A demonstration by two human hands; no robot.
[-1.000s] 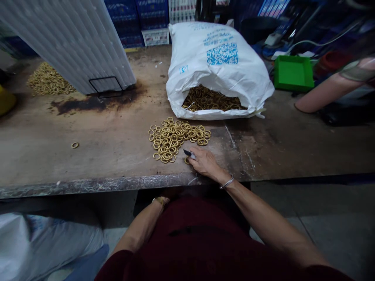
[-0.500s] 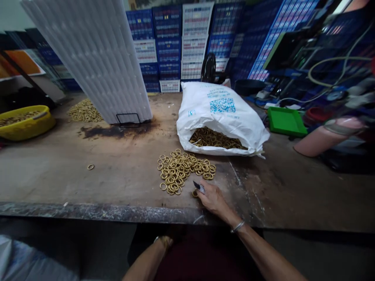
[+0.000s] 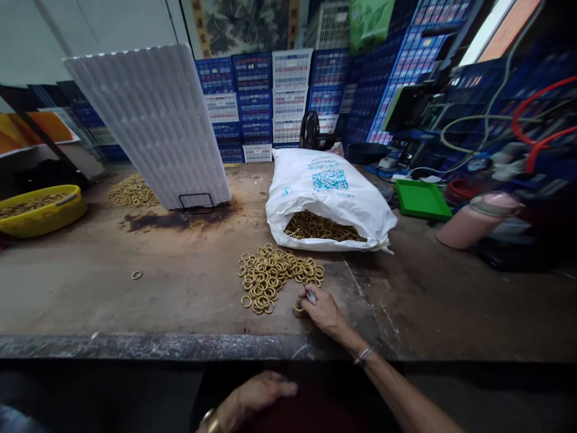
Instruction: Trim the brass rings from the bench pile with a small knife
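Observation:
My right hand (image 3: 322,310) is closed on a small knife (image 3: 310,294) with a slim, pointed tip and a greyish handle. By its fingertips, a single brass-coloured ring (image 3: 298,307) rests on the wooden table. Just beyond and to the left lies a loose pile of similar rings (image 3: 265,276). In front of the table edge, low over my lap, is my left hand (image 3: 264,392), slightly blurred, loosely curved with fingers partly stretched out; I see nothing in it. Behind the pile, a white woven sack (image 3: 333,195) lies with its torn mouth facing me and more rings inside.
One stray ring (image 3: 136,275) lies on the left. Further back are a ribbed white panel (image 3: 157,126) in a wire stand, a heap of small pieces (image 3: 130,191) and a yellow basin (image 3: 45,219). To the right are a green tray (image 3: 424,200) and a pink bottle (image 3: 478,222).
My left hand has come up from my lap into fuller view. My right hand stays by the single ring, the knife now angled differently. The view has tilted up slightly.

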